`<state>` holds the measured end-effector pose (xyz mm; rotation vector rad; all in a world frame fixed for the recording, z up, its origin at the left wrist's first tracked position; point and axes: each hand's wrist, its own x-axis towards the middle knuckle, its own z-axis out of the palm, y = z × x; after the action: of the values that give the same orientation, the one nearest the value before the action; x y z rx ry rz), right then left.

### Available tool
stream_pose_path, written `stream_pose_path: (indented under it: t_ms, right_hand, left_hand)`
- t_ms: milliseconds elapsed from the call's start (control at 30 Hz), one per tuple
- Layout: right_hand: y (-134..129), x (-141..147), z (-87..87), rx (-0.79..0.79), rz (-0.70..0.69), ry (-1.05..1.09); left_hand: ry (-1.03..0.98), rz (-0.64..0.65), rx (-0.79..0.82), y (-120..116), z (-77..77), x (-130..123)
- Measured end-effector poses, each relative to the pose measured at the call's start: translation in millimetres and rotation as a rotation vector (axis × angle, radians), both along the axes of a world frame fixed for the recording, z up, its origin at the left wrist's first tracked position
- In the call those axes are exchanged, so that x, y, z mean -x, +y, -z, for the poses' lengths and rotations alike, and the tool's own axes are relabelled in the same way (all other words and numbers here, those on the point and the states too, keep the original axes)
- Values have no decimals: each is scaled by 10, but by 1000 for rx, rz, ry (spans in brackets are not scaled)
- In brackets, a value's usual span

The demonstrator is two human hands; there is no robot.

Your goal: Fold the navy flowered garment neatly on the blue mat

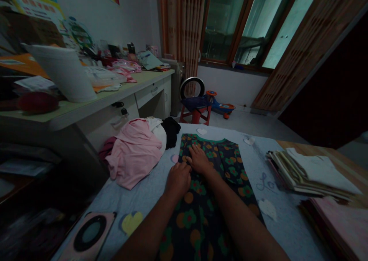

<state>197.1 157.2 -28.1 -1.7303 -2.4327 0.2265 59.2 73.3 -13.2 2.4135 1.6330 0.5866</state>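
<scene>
A dark flower-print garment (189, 218) with a green-trimmed neckline lies spread on the light blue cloth, its neck end pointing away from me. My left hand (178, 178) is at its left edge, fingers curled in and closed on the fabric. Just beyond it, my right hand (199, 160) rests palm down on the upper left part of the garment, fingers stretched out. The two hands nearly touch. My forearms cover part of the lower garment.
A heap of pink clothes (136, 144) lies to the left, with a black cloth (171, 130) beside it. Folded clothes (319, 171) and a pink folded pile (345, 222) sit at right. A pink phone-like device (105, 224) is front left. A cluttered desk (126, 94) stands left.
</scene>
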Motion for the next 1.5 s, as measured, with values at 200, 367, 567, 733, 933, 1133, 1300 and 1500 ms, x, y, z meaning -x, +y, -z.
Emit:
stream_pose_path:
  t_ms: [200, 367, 567, 733, 933, 1133, 1300, 1500]
  right_hand:
    - [-18, 45, -4, 0, 61, 6]
    - [137, 37, 31, -14, 95, -4]
    - [328, -18, 46, -31, 113, -20]
    - [436, -59, 46, -33, 115, -8]
    - [508, -92, 53, -31, 112, -18]
    - [553, -106, 54, -67, 120, -27]
    - [481, -101, -46, -104, 91, -22]
    - [233, -4, -32, -53, -69, 41]
  left_hand:
    - [-3, -3, -6, 17, 19, 1]
    - [-8, 2, 7, 6, 10, 9]
    - [-16, 5, 2, 14, 21, 13]
    - [-13, 7, -9, 16, 21, 18]
    - [-6, -3, -7, 12, 28, 10]
    - [-1, 0, -8, 8, 30, 13]
    - [-18, 3, -22, -5, 44, 16]
    - [-16, 0, -15, 0, 45, 10]
